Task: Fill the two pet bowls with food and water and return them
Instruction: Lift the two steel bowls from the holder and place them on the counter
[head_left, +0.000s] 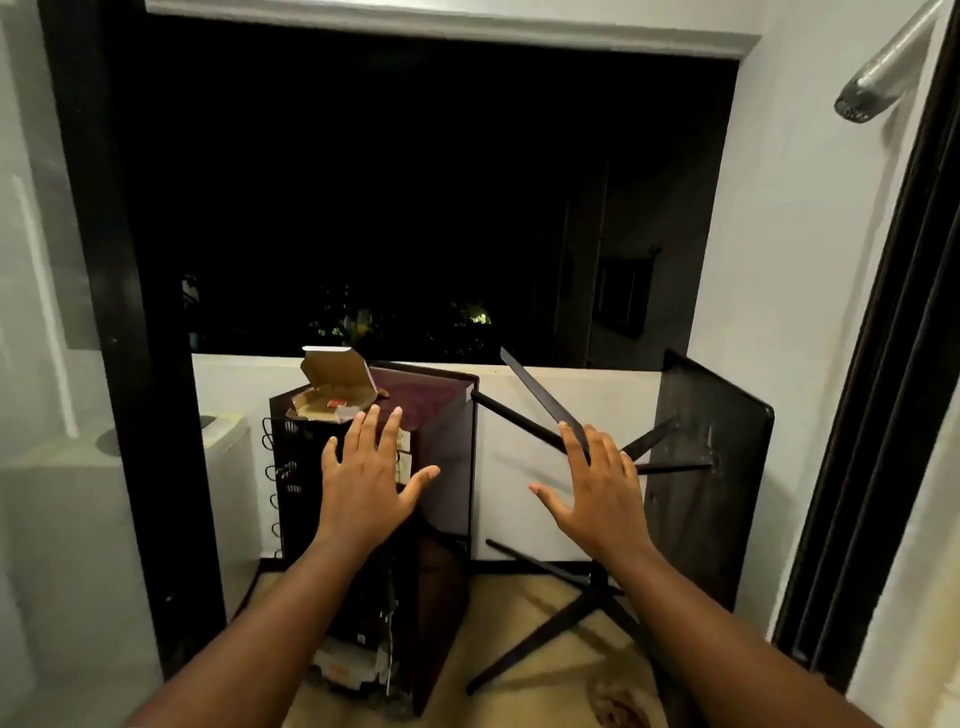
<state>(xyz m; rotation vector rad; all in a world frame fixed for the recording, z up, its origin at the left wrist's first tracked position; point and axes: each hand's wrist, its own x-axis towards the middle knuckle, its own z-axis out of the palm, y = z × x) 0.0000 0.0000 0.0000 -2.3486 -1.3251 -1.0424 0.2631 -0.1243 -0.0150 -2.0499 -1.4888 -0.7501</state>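
Both hands are stretched forward with nothing in them: the left hand (363, 486) in the centre of the frame has its fingers (387, 428) straight and spread, and the right hand (597, 493) just right of centre is spread the same way, palms facing away. The two pet bowls cannot be seen anywhere in this view, so the person appears to be at the point of looking for them or heading to fetch them, with filling not yet begun. The main risk from here is the clutter ahead. A dark table (711, 467) lies tipped on its side at the right, its thin flat legs (540, 395) sticking out at angles toward the right hand, and a step or reach forward could catch a wrist or shin on them. At lower centre a tall dark cabinet (447, 467) with smooth panels and a wire side stands with an open pizza box (335, 395) of tan cardboard perched on top; a brush from the left hand could knock it off. Crumpled papers (348, 670) sit at the cabinet's foot on the pale tiled floor (530, 597), a slipping hazard if water is carried back this way. Beyond the low white wall (566, 415) it is dark, so small bowls in shadow could easily be missed.
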